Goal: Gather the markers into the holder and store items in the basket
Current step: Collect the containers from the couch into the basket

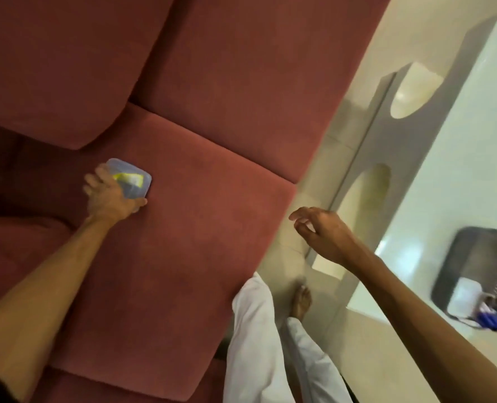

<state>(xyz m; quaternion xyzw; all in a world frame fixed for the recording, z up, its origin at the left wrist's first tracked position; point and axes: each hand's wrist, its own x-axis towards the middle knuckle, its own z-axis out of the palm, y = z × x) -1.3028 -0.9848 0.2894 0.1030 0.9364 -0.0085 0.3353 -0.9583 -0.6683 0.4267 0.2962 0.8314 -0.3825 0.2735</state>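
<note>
While left hand (pixel 107 196) grips box (pixel 132 178), sofa cushion (pixel 189 228) edge near

Blur smears the basket (pixel 474 257) at four o'clock, cut off by the right edge, its blue markers (pixel 490 319) unreadable. The left hand (pixel 107 196) covers half the plastic box (pixel 133 180).

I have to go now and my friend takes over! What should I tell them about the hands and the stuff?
Left hand: grips the clear lidded plastic box with something yellow inside, on the red sofa seat cushion.
Right hand: holds nothing, fingers loosely curled, in the air beside the sofa.
Grey mesh basket: on the white table at right, with blurry blue markers at its near end.
Done: cannot tell.
Left: carry the box to the basket; check the markers are in their holder.
</note>
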